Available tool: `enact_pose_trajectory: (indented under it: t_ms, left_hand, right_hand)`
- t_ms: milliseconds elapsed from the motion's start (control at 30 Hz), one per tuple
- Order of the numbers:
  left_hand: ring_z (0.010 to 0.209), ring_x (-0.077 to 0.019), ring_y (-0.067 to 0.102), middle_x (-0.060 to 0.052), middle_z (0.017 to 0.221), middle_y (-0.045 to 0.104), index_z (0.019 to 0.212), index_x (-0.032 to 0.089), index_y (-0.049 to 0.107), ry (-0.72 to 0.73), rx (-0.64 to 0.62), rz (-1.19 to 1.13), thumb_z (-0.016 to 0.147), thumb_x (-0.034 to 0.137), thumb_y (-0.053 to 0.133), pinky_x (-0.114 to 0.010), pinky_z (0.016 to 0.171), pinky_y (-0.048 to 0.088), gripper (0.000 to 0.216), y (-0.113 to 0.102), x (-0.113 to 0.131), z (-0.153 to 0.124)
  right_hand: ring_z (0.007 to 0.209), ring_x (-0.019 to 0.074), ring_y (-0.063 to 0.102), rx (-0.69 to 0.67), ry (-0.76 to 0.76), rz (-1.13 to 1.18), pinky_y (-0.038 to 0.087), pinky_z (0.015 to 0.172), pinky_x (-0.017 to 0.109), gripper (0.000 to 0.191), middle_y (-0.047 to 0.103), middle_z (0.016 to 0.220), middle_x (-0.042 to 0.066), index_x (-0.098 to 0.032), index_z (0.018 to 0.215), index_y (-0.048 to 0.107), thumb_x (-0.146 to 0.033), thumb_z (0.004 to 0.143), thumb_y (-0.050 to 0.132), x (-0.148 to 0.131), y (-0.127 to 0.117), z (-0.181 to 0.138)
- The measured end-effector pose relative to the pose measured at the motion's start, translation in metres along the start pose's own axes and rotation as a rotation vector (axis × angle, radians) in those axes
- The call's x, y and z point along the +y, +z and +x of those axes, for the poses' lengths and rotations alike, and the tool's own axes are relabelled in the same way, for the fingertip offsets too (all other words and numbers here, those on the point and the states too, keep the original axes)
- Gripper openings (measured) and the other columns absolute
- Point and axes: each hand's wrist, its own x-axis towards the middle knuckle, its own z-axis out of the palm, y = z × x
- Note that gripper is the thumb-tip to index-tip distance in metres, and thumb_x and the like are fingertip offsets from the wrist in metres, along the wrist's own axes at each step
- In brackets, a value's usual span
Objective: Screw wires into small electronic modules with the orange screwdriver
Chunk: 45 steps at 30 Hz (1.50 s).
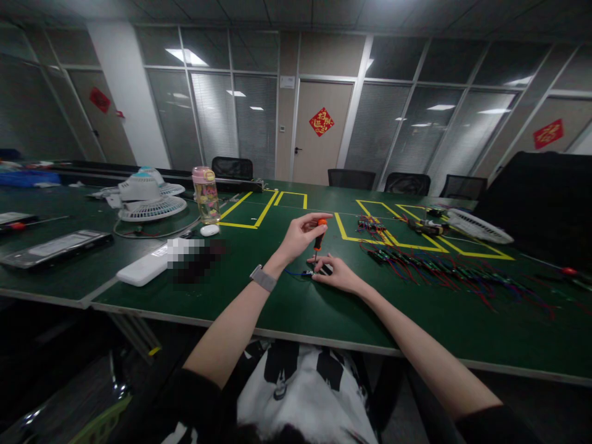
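On the table (296, 310), bottle (206, 196) left, circuit boards (444, 269) right of the screwdriver (319, 239), itself apparently over a component (307, 274).

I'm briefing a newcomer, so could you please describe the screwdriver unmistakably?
Over the green table, find the left grip, beyond the watch. The screwdriver stands upright in it; its orange-and-black handle sets it apart from the wires to the right.
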Motion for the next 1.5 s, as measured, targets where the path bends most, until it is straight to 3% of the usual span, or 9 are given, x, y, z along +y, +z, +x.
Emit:
enact_pose_trajectory:
  t_ms: [133, 300, 400, 567, 800, 1033, 1167, 1300, 1500]
  left_hand:
    - [0.098, -0.0163, 0.060, -0.008, 0.111, 0.064, 0.103, 0.020, 0.069, 0.043, 0.072, 0.111, 0.082, 0.025, 0.057, -0.027, 0.084, 0.048, 0.025, -0.0013, -0.0007, 0.0016]
    - [0.100, -0.0185, 0.063, -0.008, 0.107, 0.069, 0.114, 0.017, 0.065, 0.006, -0.021, -0.014, 0.086, 0.024, 0.052, -0.032, 0.089, 0.047, 0.032, -0.0002, 0.0007, 0.0012]
    - [0.101, -0.0195, 0.062, -0.008, 0.112, 0.067, 0.110, 0.018, 0.067, 0.022, 0.002, 0.029, 0.082, 0.025, 0.059, -0.032, 0.089, 0.047, 0.030, 0.0004, 0.0029, 0.0002]
    - [0.113, -0.0205, 0.057, -0.007, 0.121, 0.064, 0.109, 0.020, 0.068, 0.028, 0.004, 0.065, 0.087, 0.021, 0.049, -0.034, 0.099, 0.042, 0.029, -0.0012, 0.0050, 0.0009]
    - [0.096, -0.0199, 0.066, -0.010, 0.117, 0.066, 0.120, 0.018, 0.061, -0.078, -0.047, -0.083, 0.086, 0.022, 0.050, -0.035, 0.089, 0.050, 0.036, -0.0002, -0.0019, 0.0023]
    - [0.095, -0.0187, 0.064, -0.010, 0.105, 0.069, 0.110, 0.015, 0.066, -0.005, 0.034, 0.052, 0.081, 0.022, 0.058, -0.031, 0.085, 0.050, 0.030, 0.0017, 0.0038, -0.0003]
    - [0.097, -0.0171, 0.062, -0.009, 0.110, 0.065, 0.103, 0.017, 0.069, 0.058, 0.073, 0.178, 0.082, 0.024, 0.058, -0.029, 0.085, 0.049, 0.024, 0.0021, 0.0047, -0.0006]
    - [0.104, -0.0181, 0.061, -0.009, 0.110, 0.067, 0.111, 0.016, 0.066, 0.046, 0.000, 0.088, 0.088, 0.022, 0.048, -0.033, 0.093, 0.046, 0.029, 0.0011, 0.0041, 0.0003]
    - [0.099, -0.0199, 0.062, -0.012, 0.109, 0.065, 0.103, 0.014, 0.068, 0.056, 0.044, 0.132, 0.079, 0.026, 0.063, -0.032, 0.087, 0.049, 0.027, 0.0001, 0.0025, 0.0003]
  right_hand:
    - [0.118, 0.0288, 0.056, -0.002, -0.007, -0.015, 0.008, 0.110, 0.062, 0.014, 0.066, 0.117, 0.011, -0.019, 0.074, 0.060, -0.030, 0.072, 0.069, -0.0003, 0.0002, -0.0002]
    - [0.120, 0.0289, 0.054, -0.008, 0.005, -0.012, 0.007, 0.111, 0.061, 0.014, 0.066, 0.117, 0.011, -0.019, 0.074, 0.060, -0.030, 0.073, 0.068, 0.0003, 0.0004, -0.0002]
    - [0.120, 0.0290, 0.054, -0.008, 0.006, -0.017, 0.008, 0.111, 0.061, 0.014, 0.066, 0.117, 0.011, -0.019, 0.075, 0.060, -0.031, 0.073, 0.068, -0.0002, 0.0006, -0.0006]
    - [0.119, 0.0285, 0.055, -0.001, -0.012, -0.072, 0.010, 0.110, 0.062, 0.017, 0.064, 0.120, 0.011, -0.020, 0.087, 0.063, -0.031, 0.074, 0.068, -0.0023, 0.0022, -0.0014]
    - [0.121, 0.0281, 0.053, -0.015, -0.043, -0.089, 0.010, 0.110, 0.061, 0.014, 0.062, 0.123, 0.012, -0.020, 0.083, 0.057, -0.032, 0.078, 0.063, 0.0028, 0.0043, -0.0018]
    - [0.123, 0.0282, 0.051, -0.024, -0.049, -0.080, 0.010, 0.110, 0.062, 0.016, 0.060, 0.126, 0.013, -0.020, 0.080, 0.053, -0.033, 0.078, 0.063, 0.0063, 0.0036, -0.0020]
    - [0.123, 0.0287, 0.052, -0.018, -0.049, -0.085, 0.011, 0.109, 0.062, 0.018, 0.061, 0.125, 0.013, -0.020, 0.078, 0.053, -0.034, 0.078, 0.063, 0.0058, 0.0036, -0.0018]
    - [0.123, 0.0284, 0.052, -0.018, -0.045, -0.079, 0.010, 0.109, 0.062, 0.017, 0.061, 0.125, 0.013, -0.020, 0.078, 0.054, -0.034, 0.077, 0.063, 0.0060, 0.0038, -0.0017]
    - [0.123, 0.0285, 0.051, -0.014, -0.037, -0.071, 0.011, 0.109, 0.062, 0.017, 0.061, 0.125, 0.014, -0.020, 0.078, 0.054, -0.033, 0.077, 0.064, 0.0054, 0.0038, -0.0016]
